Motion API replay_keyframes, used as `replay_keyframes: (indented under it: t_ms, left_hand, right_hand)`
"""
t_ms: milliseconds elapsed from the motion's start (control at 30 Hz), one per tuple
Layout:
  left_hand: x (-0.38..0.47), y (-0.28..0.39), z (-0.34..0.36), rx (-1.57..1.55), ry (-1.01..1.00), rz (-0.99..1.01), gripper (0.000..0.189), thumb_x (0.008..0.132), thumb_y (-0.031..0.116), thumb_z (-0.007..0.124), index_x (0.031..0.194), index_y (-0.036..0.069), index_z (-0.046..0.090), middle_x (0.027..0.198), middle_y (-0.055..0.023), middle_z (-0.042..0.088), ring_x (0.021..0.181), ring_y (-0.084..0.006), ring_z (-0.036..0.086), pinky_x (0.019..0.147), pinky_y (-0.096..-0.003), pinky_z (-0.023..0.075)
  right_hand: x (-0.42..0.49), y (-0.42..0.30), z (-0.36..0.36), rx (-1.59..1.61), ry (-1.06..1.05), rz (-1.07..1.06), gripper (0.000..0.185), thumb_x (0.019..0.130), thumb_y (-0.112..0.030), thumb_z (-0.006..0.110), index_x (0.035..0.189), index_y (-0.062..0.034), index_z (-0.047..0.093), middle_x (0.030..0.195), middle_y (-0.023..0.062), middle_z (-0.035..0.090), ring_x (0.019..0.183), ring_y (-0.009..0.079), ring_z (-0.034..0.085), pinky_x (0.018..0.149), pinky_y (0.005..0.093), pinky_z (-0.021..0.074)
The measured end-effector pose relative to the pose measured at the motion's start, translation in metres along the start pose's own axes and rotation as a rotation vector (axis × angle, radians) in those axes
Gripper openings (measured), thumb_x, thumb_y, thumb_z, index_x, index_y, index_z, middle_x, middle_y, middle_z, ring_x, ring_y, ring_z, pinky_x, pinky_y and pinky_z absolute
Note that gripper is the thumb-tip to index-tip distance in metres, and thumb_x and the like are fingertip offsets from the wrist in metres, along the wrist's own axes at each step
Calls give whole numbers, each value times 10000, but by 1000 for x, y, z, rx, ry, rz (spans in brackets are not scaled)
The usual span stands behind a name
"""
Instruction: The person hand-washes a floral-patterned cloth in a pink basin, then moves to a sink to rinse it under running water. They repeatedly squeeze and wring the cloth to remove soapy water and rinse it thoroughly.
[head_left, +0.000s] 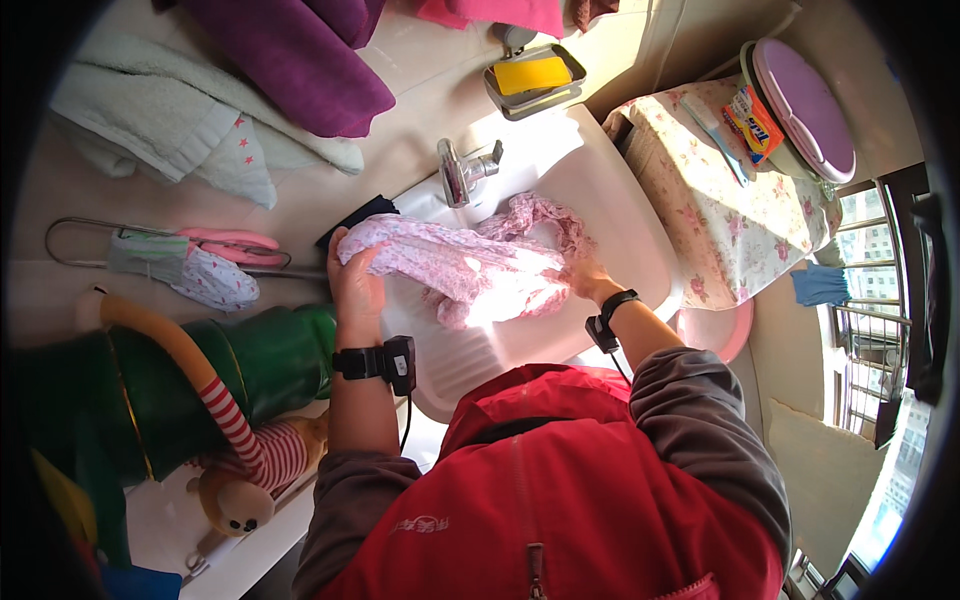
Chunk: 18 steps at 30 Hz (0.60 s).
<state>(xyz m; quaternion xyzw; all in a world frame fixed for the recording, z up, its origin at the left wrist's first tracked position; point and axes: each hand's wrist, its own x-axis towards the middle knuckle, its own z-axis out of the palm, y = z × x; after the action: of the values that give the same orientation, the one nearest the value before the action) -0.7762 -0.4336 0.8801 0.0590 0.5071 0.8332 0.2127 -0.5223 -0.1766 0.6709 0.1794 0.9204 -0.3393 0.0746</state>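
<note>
A wet pink-and-white patterned cloth (450, 259) stretches between my two hands over the white washbasin (637, 217). My left hand (356, 289) supports its left end at the basin's left side, with the fingers partly hidden by the fabric. At the right end, my right hand (589, 277) grips a bunched part. More crumpled pink fabric rests in the bowl beyond; whether it is the same piece I cannot tell. The chrome faucet (457, 180) stands at the basin's back, just past the cloth. A dark folded cloth (371, 208) lies on the back left rim.
A yellow soap bar (532, 75) sits in a wall-mounted dish (517, 114). On the flower-patterned cover (697, 232) at right are a brush (709, 131), an orange Tide packet (752, 127) and a purple basin (802, 105). Towels (165, 112) and a plush monkey (240, 499) hang at left.
</note>
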Motion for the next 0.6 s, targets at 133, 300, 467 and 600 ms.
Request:
replay_keyframes:
  t_ms: [133, 300, 467, 600]
  left_hand:
    - [-9, 3, -35, 142, 2, -44, 364, 692, -124, 631, 965, 74, 496, 921, -50, 588, 879, -183, 599, 812, -326, 498]
    - [-18, -42, -69, 443, -8, -197, 386, 613, -120, 634, 920, 78, 512, 875, -15, 555, 841, -137, 564, 780, -258, 459]
    - [-20, -57, -51, 622, -219, -225, 497, 627, -86, 663, 1092, 48, 549, 995, -29, 575, 902, -151, 574, 779, -269, 475]
    - [-22, -53, -17, 645, -418, -252, 551, 672, 4, 769, 1184, 1, 567, 1049, -63, 607, 960, -150, 585, 825, -271, 480]
  right_hand:
    - [-9, 7, 18, 952, 105, 591, 236, 942, -257, 478, 985, -51, 585, 832, 75, 623, 722, 199, 607, 704, 420, 544]
    - [0, -6, -90, 1206, 334, 481, 222, 950, -190, 393, 1003, -73, 574, 851, 55, 606, 735, 175, 605, 653, 370, 538]
    - [-4, -59, -240, 1161, 549, 128, 271, 1002, -214, 376, 1038, -34, 576, 887, 72, 643, 761, 158, 638, 667, 305, 535]
    - [-11, -120, -322, 1074, 653, -44, 249, 977, -196, 444, 1064, -13, 588, 898, 60, 629, 726, 132, 605, 656, 259, 501]
